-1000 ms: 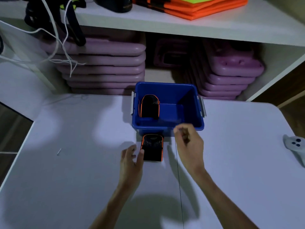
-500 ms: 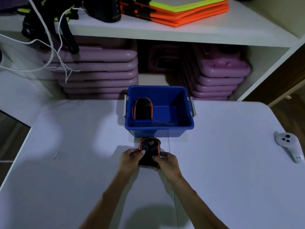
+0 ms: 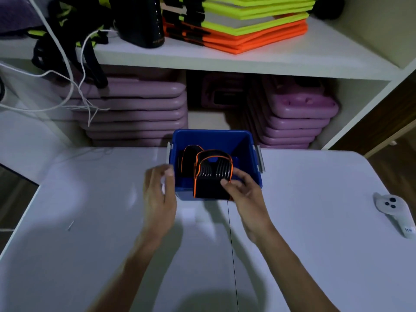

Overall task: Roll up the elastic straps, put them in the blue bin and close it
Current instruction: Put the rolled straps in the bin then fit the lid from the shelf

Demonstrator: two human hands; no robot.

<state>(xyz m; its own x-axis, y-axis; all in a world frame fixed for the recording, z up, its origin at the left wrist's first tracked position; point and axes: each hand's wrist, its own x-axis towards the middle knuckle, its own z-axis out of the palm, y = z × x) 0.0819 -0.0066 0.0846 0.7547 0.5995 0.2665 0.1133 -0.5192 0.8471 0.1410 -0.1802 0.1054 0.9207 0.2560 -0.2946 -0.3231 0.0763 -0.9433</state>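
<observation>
An open blue bin (image 3: 242, 143) stands at the far edge of the white table (image 3: 315, 255). Inside it, at the left, sits a rolled black strap with orange trim (image 3: 188, 158). My right hand (image 3: 244, 192) grips a second rolled black and orange strap (image 3: 211, 176), held over the bin's front rim. My left hand (image 3: 159, 194) is just left of the bin, blurred, fingers apart, holding nothing. No lid for the bin is in view.
A white controller (image 3: 392, 209) lies near the table's right edge. Behind the table a shelf holds stacked purple pads (image 3: 135, 111), orange and yellow mats (image 3: 238, 25), black gear and dangling white cords (image 3: 74, 86).
Both hands had the second strap on the table in front of the bin. My right hand has since lifted it up to the bin's rim, and my left hand has let go.
</observation>
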